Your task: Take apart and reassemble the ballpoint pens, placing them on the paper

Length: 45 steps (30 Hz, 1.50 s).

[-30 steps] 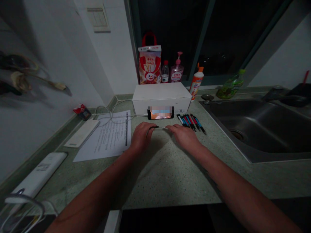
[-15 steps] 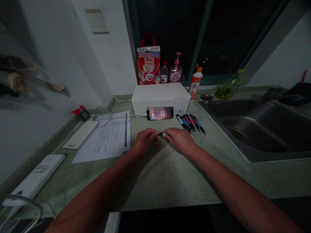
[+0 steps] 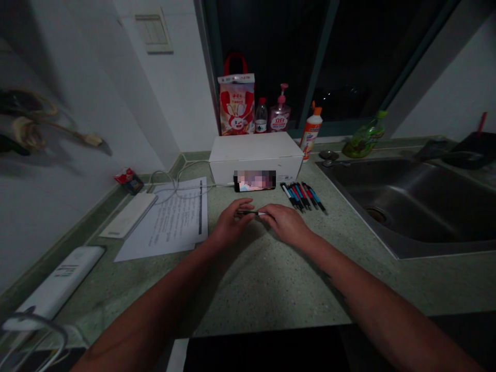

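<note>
Just in front of the phone, a slim pen point(image 3: 251, 212) with a dark end and a white part lies crosswise between my two hands. My right hand point(image 3: 287, 221) is closed, pinching its white part. Around the dark end my left hand point(image 3: 231, 222) has its thumb and forefinger parted; whether its other fingers touch the pen I cannot tell. A row of several pens point(image 3: 304, 197) in black, blue, red and white lies to the right, beyond my right hand. The phone point(image 3: 253, 187) leans upright against a white box point(image 3: 256, 150), its screen lit and partly blurred out.
Printed paper point(image 3: 170, 222) lies at left under a white cable, near a white flat case point(image 3: 129, 215) and a power strip point(image 3: 58, 284). A steel sink point(image 3: 391, 250) is set in at right. Behind the box stand a red bag point(image 3: 237, 106) and several bottles.
My left hand's fingers have loosened and its forefinger has lifted off the pen, showing more of the dark end. My right hand keeps its pinch in nearly the same place.
</note>
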Each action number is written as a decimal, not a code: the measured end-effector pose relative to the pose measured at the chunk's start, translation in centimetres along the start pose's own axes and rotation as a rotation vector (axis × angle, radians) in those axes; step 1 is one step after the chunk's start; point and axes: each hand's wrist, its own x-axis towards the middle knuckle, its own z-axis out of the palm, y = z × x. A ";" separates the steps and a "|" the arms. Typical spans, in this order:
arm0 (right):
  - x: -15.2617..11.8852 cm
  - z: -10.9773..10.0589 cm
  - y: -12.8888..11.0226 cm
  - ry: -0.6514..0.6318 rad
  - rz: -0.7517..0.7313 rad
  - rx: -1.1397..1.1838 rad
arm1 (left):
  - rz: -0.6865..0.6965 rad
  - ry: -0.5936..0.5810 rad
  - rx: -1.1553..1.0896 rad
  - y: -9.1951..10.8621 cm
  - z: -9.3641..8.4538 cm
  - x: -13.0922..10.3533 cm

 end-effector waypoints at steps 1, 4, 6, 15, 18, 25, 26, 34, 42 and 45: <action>0.0 0.0 0.0 0.003 -0.008 0.005 | -0.022 0.023 0.009 0.1 0.0 0.0; 0.0 0.2 0.2 0.011 -0.026 0.015 | -0.105 0.020 0.079 0.6 -0.2 0.0; 0.0 0.4 0.3 0.017 -0.037 0.017 | -0.129 -0.006 0.109 0.8 -0.4 -0.1; 0.1 0.6 0.5 0.026 -0.051 0.062 | 0.165 0.004 0.035 0.1 -0.1 0.0; 0.1 0.6 0.4 0.031 -0.029 0.078 | 0.073 0.052 -0.015 0.1 -0.1 0.1; 0.2 0.3 0.3 0.039 -0.024 0.077 | -0.032 0.051 0.008 0.6 -0.6 0.1; 0.1 0.3 0.2 0.036 -0.020 0.075 | -0.007 0.054 -0.001 0.7 -0.6 0.1; 0.1 0.3 0.3 0.034 -0.010 0.074 | -0.123 0.055 -0.025 0.8 -0.5 0.2; 0.1 0.4 0.5 0.035 -0.020 0.057 | -0.104 0.068 -0.039 0.5 -0.5 0.2; 0.1 0.4 0.5 0.037 -0.010 0.060 | -0.122 0.072 -0.090 0.4 -0.6 0.3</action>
